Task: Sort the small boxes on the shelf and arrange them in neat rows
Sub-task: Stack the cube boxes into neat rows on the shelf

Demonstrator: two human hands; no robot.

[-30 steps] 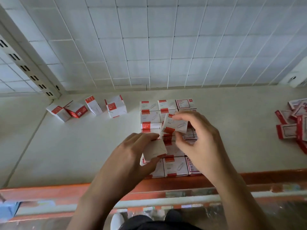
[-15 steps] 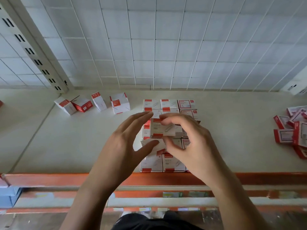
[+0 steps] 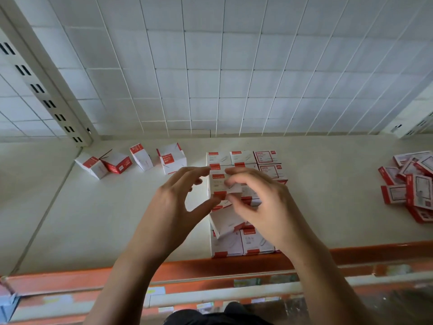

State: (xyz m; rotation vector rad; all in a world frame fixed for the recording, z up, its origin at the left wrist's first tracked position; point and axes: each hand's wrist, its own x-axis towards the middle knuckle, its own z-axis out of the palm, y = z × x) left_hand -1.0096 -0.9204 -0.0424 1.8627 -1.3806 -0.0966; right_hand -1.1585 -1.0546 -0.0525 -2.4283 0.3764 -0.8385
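Note:
Small white boxes with red labels stand in a block of rows (image 3: 243, 242) at the shelf's middle, from back to front edge. One small box (image 3: 219, 185) lies on top of the block. My right hand (image 3: 260, 202) pinches it between forefinger and thumb from the right. My left hand (image 3: 175, 202) has curled fingers; its forefinger and thumb touch that box's left corners. Just below, another box (image 3: 225, 222) lies tilted on the block. Several loose boxes (image 3: 140, 160) lie scattered at the back left.
A heap of flatter red-and-white boxes (image 3: 412, 186) lies at the right edge. The cream shelf (image 3: 93, 219) has an orange front lip (image 3: 210, 266). A white wire grid (image 3: 210, 78) closes the back, with a slotted upright (image 3: 46, 95) at left.
Both hands moved slightly back over the block. The box that my left thumb held before now lies tilted on the block, and my left fingers have closed in on the right hand's box.

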